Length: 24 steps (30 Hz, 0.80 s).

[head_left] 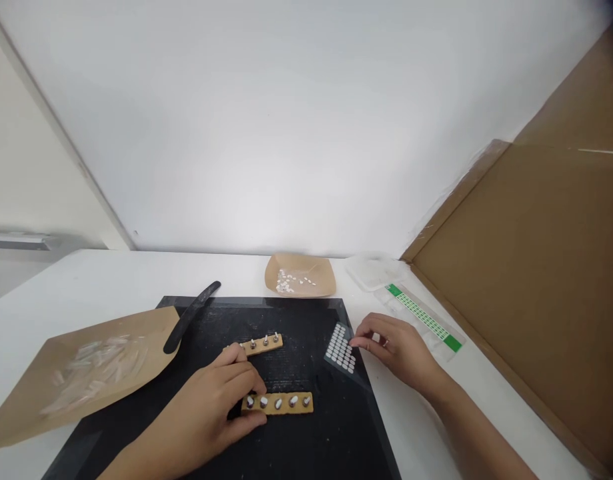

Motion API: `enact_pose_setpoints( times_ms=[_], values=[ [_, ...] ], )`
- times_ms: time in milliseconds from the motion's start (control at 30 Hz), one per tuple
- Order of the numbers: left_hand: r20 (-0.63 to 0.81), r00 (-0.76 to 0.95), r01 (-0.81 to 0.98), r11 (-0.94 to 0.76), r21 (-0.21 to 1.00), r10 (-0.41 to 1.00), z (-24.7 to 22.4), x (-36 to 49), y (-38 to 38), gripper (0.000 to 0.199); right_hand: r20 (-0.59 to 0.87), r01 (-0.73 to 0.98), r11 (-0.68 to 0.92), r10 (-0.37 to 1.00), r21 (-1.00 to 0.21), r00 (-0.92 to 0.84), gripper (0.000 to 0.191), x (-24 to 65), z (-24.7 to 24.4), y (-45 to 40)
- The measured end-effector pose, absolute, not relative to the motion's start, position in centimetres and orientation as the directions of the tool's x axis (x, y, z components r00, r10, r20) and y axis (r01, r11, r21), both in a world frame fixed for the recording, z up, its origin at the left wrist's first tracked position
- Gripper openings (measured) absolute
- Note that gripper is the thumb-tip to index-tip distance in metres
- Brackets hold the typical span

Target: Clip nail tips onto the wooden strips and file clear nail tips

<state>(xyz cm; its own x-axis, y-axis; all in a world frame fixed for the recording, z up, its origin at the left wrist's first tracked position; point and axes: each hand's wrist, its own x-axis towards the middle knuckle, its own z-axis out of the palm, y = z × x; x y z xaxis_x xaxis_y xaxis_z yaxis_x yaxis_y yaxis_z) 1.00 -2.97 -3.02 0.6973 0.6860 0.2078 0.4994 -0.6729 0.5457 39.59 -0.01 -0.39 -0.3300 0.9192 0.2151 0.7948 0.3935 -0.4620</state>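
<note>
My left hand [221, 400] has its thumb and fingers round the left end of the nearer cork strip [302, 404], which bears several small pegs with white oval pieces on top. Behind it lies a second cork strip [272, 343] with upright pegs, its left end hidden by my left hand. My right hand [399, 347] has thumb and index finger pinched at the right edge of a sheet of white oval stickers [341, 348]. Whatever may be between those fingertips is too small to make out.
A black mat [331, 433] lies under the strips. At left are a cardboard tray [156, 333] of clear pieces and a black curved file [191, 317]. A small tray [324, 270] with white bits stands behind; a green strip [421, 317] and cardboard wall [546, 280] are right.
</note>
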Motion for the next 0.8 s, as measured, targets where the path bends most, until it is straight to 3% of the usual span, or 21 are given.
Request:
enact_pose_setpoints(
  times_ms=[333,567,633,800],
  values=[
    [0.183,0.702,0.515,-0.668,0.538,0.688,-2.4,0.9,-3.0,0.013,0.087,0.860,0.406,0.913,-0.310,-0.399,0.025,39.7,-0.2,-1.7],
    [0.163,0.692,0.526,-0.646,0.553,0.704,-2.6,0.8,-2.9,0.012,0.014,0.849,0.367,0.920,-0.380,-0.391,0.014,39.3,0.2,-2.2],
    [0.165,0.691,0.521,-0.643,0.561,0.704,-2.7,0.8,-2.9,0.012,0.007,0.844,0.356,0.923,-0.402,-0.386,0.023,39.1,0.4,-2.3],
    [0.182,0.695,0.510,-0.656,0.557,0.695,-2.8,0.8,-2.9,0.013,0.031,0.856,0.336,0.935,-0.394,-0.353,0.072,38.7,0.5,-2.8]
  ],
)
